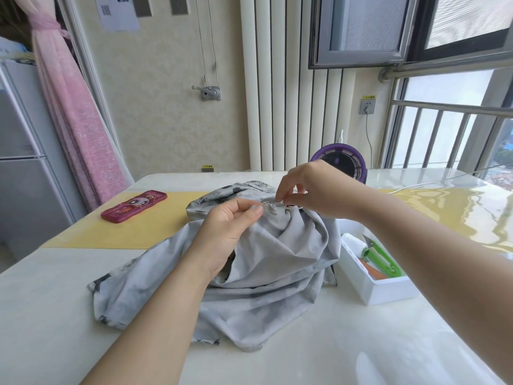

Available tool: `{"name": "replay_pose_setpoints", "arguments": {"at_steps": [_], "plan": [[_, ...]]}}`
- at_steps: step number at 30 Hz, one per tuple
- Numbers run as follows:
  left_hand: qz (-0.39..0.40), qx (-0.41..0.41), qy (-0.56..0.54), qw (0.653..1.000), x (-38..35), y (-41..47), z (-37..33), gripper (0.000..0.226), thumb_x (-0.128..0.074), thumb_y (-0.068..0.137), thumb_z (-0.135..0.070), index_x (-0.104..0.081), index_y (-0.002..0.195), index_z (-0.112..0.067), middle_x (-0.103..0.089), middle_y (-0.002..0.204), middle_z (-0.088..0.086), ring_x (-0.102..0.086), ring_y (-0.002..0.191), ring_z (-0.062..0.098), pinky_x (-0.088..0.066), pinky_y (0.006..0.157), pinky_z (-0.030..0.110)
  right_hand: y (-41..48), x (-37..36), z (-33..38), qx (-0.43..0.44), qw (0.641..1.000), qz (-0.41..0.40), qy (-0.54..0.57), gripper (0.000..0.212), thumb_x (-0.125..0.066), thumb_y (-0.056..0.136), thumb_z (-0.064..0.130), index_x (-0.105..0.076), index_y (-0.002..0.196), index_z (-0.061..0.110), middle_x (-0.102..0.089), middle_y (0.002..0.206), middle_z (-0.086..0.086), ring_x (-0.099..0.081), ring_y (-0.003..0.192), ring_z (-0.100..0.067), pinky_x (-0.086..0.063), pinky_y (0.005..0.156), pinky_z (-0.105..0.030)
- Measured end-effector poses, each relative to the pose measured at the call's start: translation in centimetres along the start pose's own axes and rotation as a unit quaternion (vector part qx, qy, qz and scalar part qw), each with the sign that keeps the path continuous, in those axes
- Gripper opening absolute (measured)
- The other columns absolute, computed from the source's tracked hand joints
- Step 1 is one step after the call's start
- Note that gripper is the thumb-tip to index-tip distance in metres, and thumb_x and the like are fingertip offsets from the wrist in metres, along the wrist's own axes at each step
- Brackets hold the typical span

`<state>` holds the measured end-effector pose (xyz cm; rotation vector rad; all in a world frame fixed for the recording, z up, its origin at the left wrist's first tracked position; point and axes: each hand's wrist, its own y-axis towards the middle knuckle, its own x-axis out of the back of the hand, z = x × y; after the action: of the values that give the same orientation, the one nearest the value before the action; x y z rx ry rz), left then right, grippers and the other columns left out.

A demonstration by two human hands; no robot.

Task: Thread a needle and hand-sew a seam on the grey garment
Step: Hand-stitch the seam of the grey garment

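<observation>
Needle (273, 201) occupies right hand (313, 190), garment (277, 259) left hand (224, 232).

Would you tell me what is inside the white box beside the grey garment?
The white box holds green thread snips, a white roll, perhaps thread, and an orange item. Its near wall hides whatever lies lower.

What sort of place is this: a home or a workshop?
Most likely a home, perhaps a dining corner by a window. What looks like a refrigerator stands at the left beside a pink curtain, a tall white radiator is on the wall, and the grey garment lies on a glossy table.
</observation>
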<state>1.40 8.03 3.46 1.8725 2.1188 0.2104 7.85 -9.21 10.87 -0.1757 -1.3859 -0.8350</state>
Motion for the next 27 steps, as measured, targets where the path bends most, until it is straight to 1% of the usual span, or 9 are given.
{"name": "replay_pose_setpoints", "arguments": {"at_steps": [1,3,7,11,15,18,20,24,27], "plan": [[0.001,0.001,-0.002,1.0,0.0,0.0,0.0,0.002,-0.063,0.08,-0.014,-0.064,0.081,-0.016,-0.067,0.07,-0.013,-0.059,0.072,-0.002,-0.042,0.079,0.018,0.0,0.0,0.0,-0.001,1.0,-0.001,-0.001,0.016,-0.066,0.086,0.013,-0.073,0.089,0.027,-0.067,0.082,0.012,-0.053,0.065,0.005,-0.038,0.059,-0.007],[0.002,-0.001,-0.004,1.0,0.0,-0.1,-0.1,0.007,-0.065,0.075,-0.02,-0.064,0.081,-0.016,-0.067,0.071,-0.013,-0.059,0.073,-0.002,-0.042,0.08,0.019,0.0,-0.1,-0.1,-0.002,1.0,-0.002,-0.002,0.016,-0.066,0.086,0.013,-0.074,0.088,0.027,-0.066,0.082,0.012,-0.053,0.064,0.006,-0.038,0.058,-0.007],[-0.005,0.004,-0.006,1.0,-0.1,-0.1,0.0,0.004,-0.063,0.082,-0.013,-0.064,0.08,-0.016,-0.067,0.07,-0.013,-0.059,0.072,-0.002,-0.042,0.079,0.018,-0.1,-0.2,0.2,0.006,1.0,0.005,0.002,0.016,-0.066,0.086,0.011,-0.075,0.089,0.025,-0.065,0.082,0.011,-0.053,0.064,0.007,-0.039,0.061,-0.004],[0.001,0.01,-0.017,1.0,-0.1,-0.2,-0.1,0.003,-0.065,0.077,-0.018,-0.065,0.08,-0.016,-0.068,0.073,-0.011,-0.06,0.076,0.0,-0.042,0.082,0.019,-0.1,-0.1,0.5,0.013,1.0,-0.001,0.006,0.015,-0.066,0.086,0.011,-0.075,0.088,0.023,-0.062,0.08,0.012,-0.056,0.068,0.003,-0.041,0.063,-0.005],[0.006,0.014,-0.035,0.999,-0.2,-0.2,-0.2,0.012,-0.066,0.069,-0.022,-0.065,0.079,-0.015,-0.069,0.075,-0.007,-0.061,0.078,0.003,-0.043,0.084,0.02,-0.1,-0.2,0.5,0.013,1.0,-0.003,0.006,0.015,-0.067,0.086,0.011,-0.074,0.087,0.024,-0.061,0.08,0.015,-0.06,0.072,-0.004,-0.046,0.067,-0.013],[0.01,0.024,-0.046,0.999,-0.2,-0.2,-0.1,0.013,-0.067,0.068,-0.023,-0.066,0.079,-0.015,-0.069,0.078,-0.004,-0.06,0.082,0.007,-0.042,0.088,0.023,0.1,-0.5,0.3,0.014,1.0,-0.007,0.006,0.015,-0.066,0.086,0.012,-0.074,0.085,0.025,-0.058,0.077,0.02,-0.058,0.071,0.001,-0.05,0.072,-0.022],[0.018,0.029,-0.049,0.998,-0.2,-0.2,-0.1,0.013,-0.067,0.068,-0.023,-0.067,0.079,-0.015,-0.068,0.079,-0.003,-0.059,0.083,0.008,-0.041,0.09,0.024,0.1,-0.6,0.3,0.025,1.0,-0.015,0.012,0.015,-0.067,0.085,0.012,-0.075,0.085,0.024,-0.058,0.077,0.022,-0.056,0.07,0.005,-0.051,0.073,-0.022],[0.02,0.034,-0.063,0.997,-0.2,-0.2,0.0,0.013,-0.066,0.069,-0.022,-0.067,0.079,-0.014,-0.069,0.08,-0.003,-0.06,0.084,0.007,-0.042,0.09,0.023,0.1,-0.8,0.5,0.052,0.998,-0.026,0.028,0.017,-0.066,0.084,0.002,-0.076,0.09,0.013,-0.066,0.086,0.006,-0.057,0.07,0.003,-0.049,0.076,-0.014],[0.019,0.04,-0.091,0.995,-0.1,-0.1,0.0,0.013,-0.066,0.069,-0.02,-0.067,0.08,-0.014,-0.07,0.08,-0.002,-0.062,0.083,0.008,-0.043,0.089,0.024,0.1,-1.2,0.7,0.046,0.997,-0.036,0.046,0.029,-0.06,0.08,-0.011,-0.075,0.094,0.008,-0.07,0.092,-0.001,-0.063,0.076,-0.005,-0.052,0.083,-0.019]]}}
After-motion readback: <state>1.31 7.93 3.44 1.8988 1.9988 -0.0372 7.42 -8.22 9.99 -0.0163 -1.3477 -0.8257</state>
